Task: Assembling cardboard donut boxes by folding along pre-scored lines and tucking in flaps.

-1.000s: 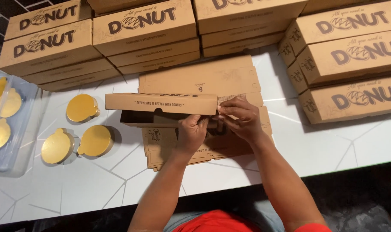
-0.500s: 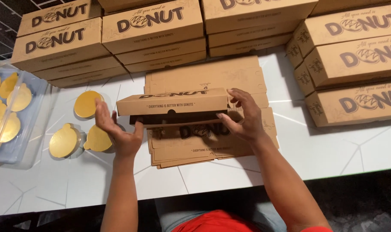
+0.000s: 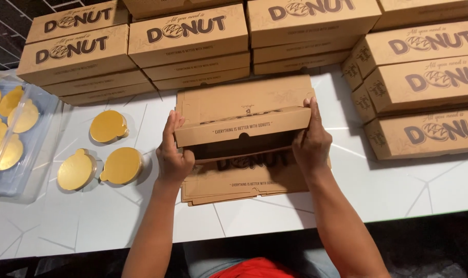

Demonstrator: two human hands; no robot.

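Note:
A brown cardboard box (image 3: 244, 131), half folded with its lid partly raised, is held above a pile of flat unfolded box blanks (image 3: 234, 180) on the white table (image 3: 398, 185). My left hand (image 3: 173, 152) grips the box's left end, fingers up along its side. My right hand (image 3: 311, 139) clasps the right end, thumb under the lid flap. The dark inside of the box shows under the front flap.
Stacks of finished brown boxes (image 3: 187, 41) line the back and the right side (image 3: 424, 103). Three round gold cake boards (image 3: 108, 126) lie left of the blanks. A clear plastic bin (image 3: 12, 139) with more gold boards sits at the far left.
My left hand went out to the left, then returned to the box's left end. Both hands now hold the box by its ends, and it sits higher and more squared.

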